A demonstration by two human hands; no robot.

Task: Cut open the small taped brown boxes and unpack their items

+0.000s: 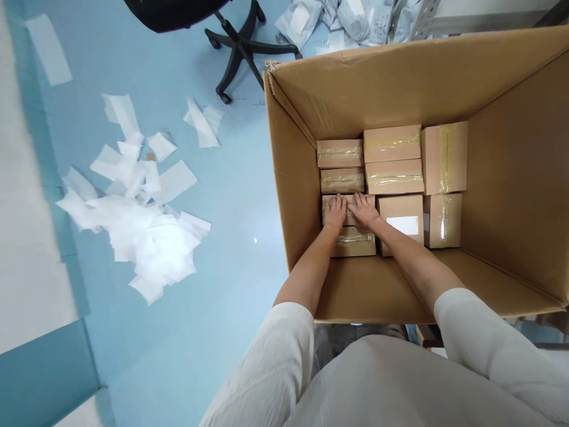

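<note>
Both of my hands reach down into a large open cardboard carton (511,160). My left hand (335,212) lies with its fingers stretched out on the left end of a small taped cardboard box (351,218). Beside it my right hand (363,210) rests spread on the same box, near its right end. Another taped box (353,243) sits just below, partly behind my wrists. Two more small boxes lie above in the left column, the nearer one (342,181) close to my fingertips. Right of my hands, a box with a white label (402,224) is partly covered by my right forearm.
More taped boxes (393,177) fill the carton's middle, with taller ones (444,157) on the right. Loose white paper sheets (151,243) are heaped on the blue floor at left. A black wheeled chair (240,44) and grey plastic parcels (355,18) are beyond the carton.
</note>
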